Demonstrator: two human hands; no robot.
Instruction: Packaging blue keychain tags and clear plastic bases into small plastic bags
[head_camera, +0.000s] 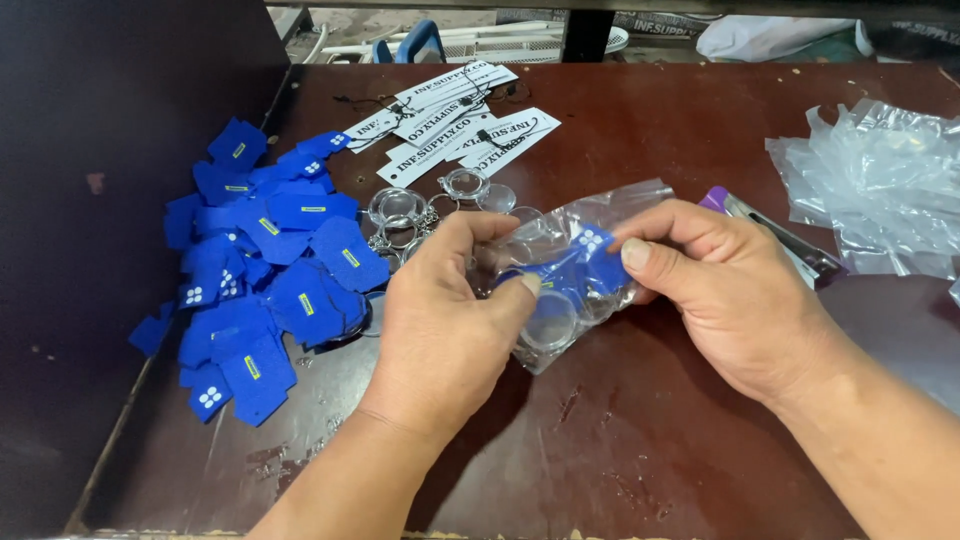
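A small clear plastic bag (600, 215) is held between both hands over the dark brown table (640, 440). Inside it lie a blue fabric tag (585, 262) and a clear round keyring disc (552, 318). My left hand (445, 315) pinches the bag's left side with thumb and fingers. The right end of the bag and the blue tag are gripped by my right hand (715, 290).
A heap of blue fabric tags (270, 270) covers the left of the table. Clear round keyrings (400, 212) lie beside white paper hang tags (455, 125) at the back. Empty clear bags (880, 185) sit at right, near a purple-capped tool (775, 232).
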